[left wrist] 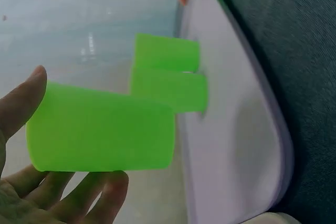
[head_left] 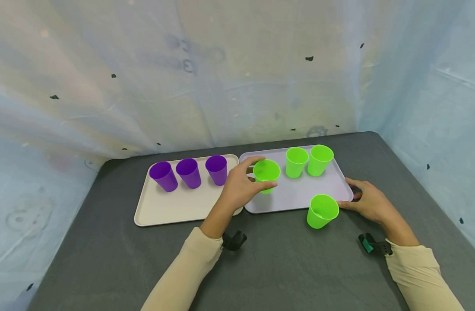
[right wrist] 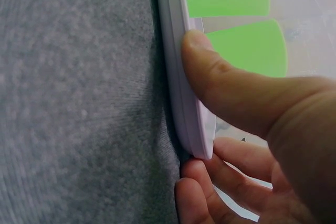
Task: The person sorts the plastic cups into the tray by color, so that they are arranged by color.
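My left hand (head_left: 239, 183) holds a green cup (head_left: 267, 171) between thumb and fingers, over the left part of the lavender tray (head_left: 288, 198). In the left wrist view the cup (left wrist: 105, 129) is held clear of the tray surface. Two more green cups (head_left: 296, 162) stand side by side at the back of that tray. My right hand (head_left: 367, 201) grips the tray's right front corner. The right wrist view shows the thumb (right wrist: 202, 56) on the front rim and fingers at the end. A fourth green cup (head_left: 321, 211) is on the dark cloth by the tray's front edge.
A cream tray (head_left: 171, 211) lies to the left, close beside the lavender one, with three purple cups (head_left: 188, 173) in a row along its back. Dark grey cloth (head_left: 284, 263) covers the table. Pale patterned sheeting (head_left: 237, 86) hangs behind and at both sides.
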A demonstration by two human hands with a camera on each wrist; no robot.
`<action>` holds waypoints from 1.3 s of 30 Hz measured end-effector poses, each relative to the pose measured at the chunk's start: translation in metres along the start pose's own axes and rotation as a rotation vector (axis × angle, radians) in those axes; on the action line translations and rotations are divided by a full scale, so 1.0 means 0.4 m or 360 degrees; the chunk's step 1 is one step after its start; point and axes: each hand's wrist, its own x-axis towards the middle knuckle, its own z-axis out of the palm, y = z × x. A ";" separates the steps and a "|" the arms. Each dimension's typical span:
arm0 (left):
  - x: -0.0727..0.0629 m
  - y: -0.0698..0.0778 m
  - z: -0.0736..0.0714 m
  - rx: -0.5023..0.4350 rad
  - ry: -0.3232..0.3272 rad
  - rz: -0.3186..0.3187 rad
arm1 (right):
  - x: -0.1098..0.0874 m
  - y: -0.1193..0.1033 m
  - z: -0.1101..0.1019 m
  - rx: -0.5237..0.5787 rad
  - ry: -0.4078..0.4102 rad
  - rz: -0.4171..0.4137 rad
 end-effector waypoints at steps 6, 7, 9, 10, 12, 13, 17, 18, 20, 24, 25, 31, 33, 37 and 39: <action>0.044 -0.016 0.021 0.0058 0.0013 0.0007 | -0.001 -0.004 -0.002 0.0002 0.0004 0.0006; 0.051 -0.017 0.024 0.0081 0.0012 0.0008 | -0.002 -0.004 -0.002 0.0002 0.0007 0.0003; 0.064 -0.019 0.028 0.0126 0.0010 0.0006 | -0.002 -0.005 -0.001 0.0003 0.0013 0.0003; 0.071 -0.020 0.031 0.0147 0.0008 0.0006 | -0.001 -0.004 0.000 0.0004 0.0014 0.0004; 0.084 -0.023 0.036 0.0181 0.0003 0.0002 | 0.000 -0.003 0.001 0.0007 0.0015 0.0014; 0.091 -0.026 0.038 0.0195 -0.0001 0.0001 | 0.000 -0.002 0.002 0.0008 0.0013 0.0016; 0.119 -0.040 0.048 0.0258 -0.0036 -0.0005 | 0.001 0.000 0.004 0.0012 0.0005 0.0037; 0.126 -0.044 0.050 0.0279 -0.0044 -0.0006 | 0.001 0.000 0.003 0.0009 0.0005 0.0041; 0.142 -0.050 0.053 0.0326 -0.0056 -0.0010 | 0.002 0.000 0.002 0.0004 0.0009 0.0044; 0.166 -0.053 0.054 0.0393 -0.0058 -0.0016 | 0.001 -0.001 0.002 -0.0002 0.0022 0.0036; 0.170 -0.053 0.053 0.0397 -0.0062 -0.0019 | 0.000 -0.002 0.001 -0.0001 0.0022 0.0030; 0.189 -0.052 0.055 0.0376 -0.0110 -0.0030 | 0.001 -0.005 -0.003 0.0007 0.0014 0.0035; 0.195 -0.055 0.058 0.0349 -0.0106 -0.0040 | 0.002 -0.006 -0.003 0.0008 0.0012 0.0039; 0.205 -0.066 0.062 0.0242 -0.0099 -0.0070 | 0.003 -0.004 -0.001 0.0010 0.0013 0.0039; 0.207 -0.074 0.064 0.0181 -0.0108 -0.0082 | 0.003 -0.003 0.001 0.0010 0.0013 0.0038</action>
